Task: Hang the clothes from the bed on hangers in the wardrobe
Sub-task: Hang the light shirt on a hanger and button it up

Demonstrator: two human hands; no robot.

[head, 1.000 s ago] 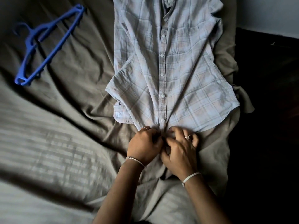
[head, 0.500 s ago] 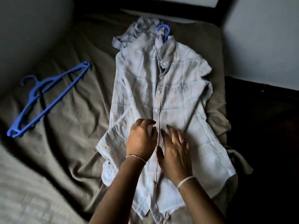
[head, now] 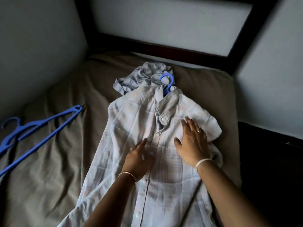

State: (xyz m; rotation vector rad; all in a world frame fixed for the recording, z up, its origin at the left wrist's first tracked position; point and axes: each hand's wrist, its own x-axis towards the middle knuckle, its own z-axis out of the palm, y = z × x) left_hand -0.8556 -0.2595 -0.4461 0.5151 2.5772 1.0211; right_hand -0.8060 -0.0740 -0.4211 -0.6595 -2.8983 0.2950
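Pale plaid shirt lying face-up and buttoned on the bed, with a blue hanger already inside it: only the hook shows above the collar. Left hand rests flat beside the button placket; right hand lies flat across the chest toward the sleeve. Neither hand grasps anything; both are spread open, palms down, apparently to press the cloth smooth over the hanger before lifting. A second crumpled garment lies just beyond the collar. Spare hangers wait well apart at left, presumably for the remaining clothes.
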